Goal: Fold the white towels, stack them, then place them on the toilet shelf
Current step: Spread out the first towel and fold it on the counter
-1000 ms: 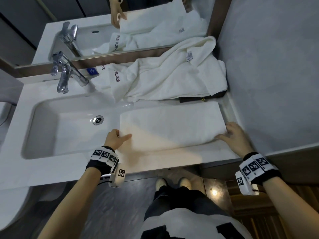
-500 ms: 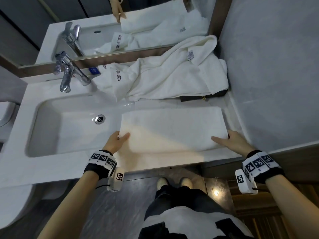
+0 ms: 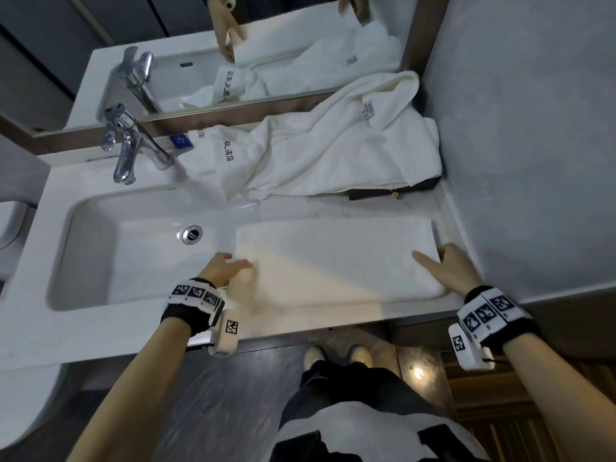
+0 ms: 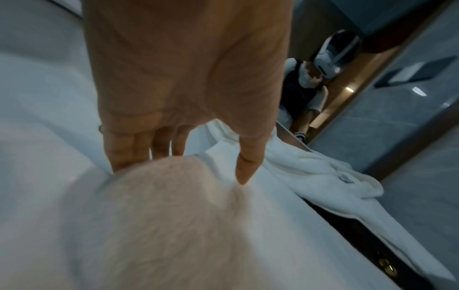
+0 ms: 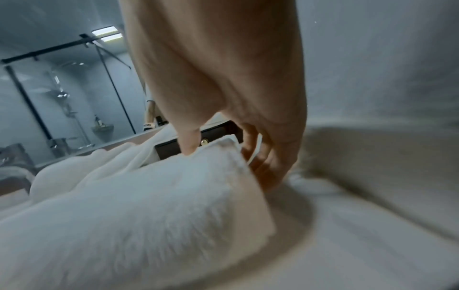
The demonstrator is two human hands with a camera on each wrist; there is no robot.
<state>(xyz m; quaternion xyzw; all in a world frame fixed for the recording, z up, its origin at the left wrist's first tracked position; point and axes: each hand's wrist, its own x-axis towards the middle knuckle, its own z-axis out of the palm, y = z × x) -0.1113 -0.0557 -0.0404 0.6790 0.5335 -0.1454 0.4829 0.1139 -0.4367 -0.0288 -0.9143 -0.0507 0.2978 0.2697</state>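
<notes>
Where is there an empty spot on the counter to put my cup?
A bare strip of counter lies between the folded towel and the rumpled towels. The sink basin is bare too. The back right corner is crowded with towels and a dark box.

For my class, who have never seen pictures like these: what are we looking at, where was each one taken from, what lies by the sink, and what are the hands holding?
No machine here: a person wears three cameras. One on the head looks down; one on each wrist looks along the fingers. On the counter beside the sink lies a folded towel; behind it sits a crumpled towel. The left hand pinches the folded towel's left end, thumb on top. The right hand grips its right end, fingers curled under the edge.
</notes>
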